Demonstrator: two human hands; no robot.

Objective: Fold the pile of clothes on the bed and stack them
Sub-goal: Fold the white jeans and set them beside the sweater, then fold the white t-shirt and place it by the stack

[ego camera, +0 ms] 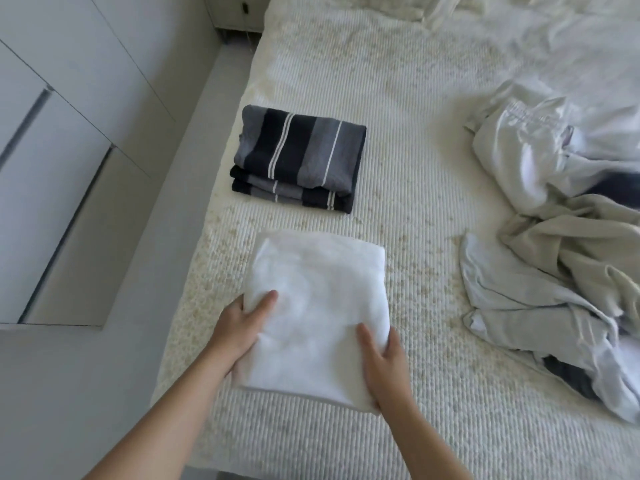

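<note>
A folded white garment [318,306] lies on the bed [415,150] near its front left corner. My left hand [242,327] grips its left edge, thumb on top and fingers underneath. My right hand [381,362] grips its near right corner the same way. Just beyond it sits a folded stack of dark blue and grey striped clothes [298,157]. An unfolded pile of pale grey, beige and white clothes [561,244] lies at the right side of the bed, with a dark piece showing inside it.
The bed has a ribbed cream cover, with rumpled white bedding [519,36] at the far right. A narrow strip of floor [114,271] runs along the bed's left side beside white cupboard doors [52,133]. A small bedside cabinet [239,12] stands at the far end.
</note>
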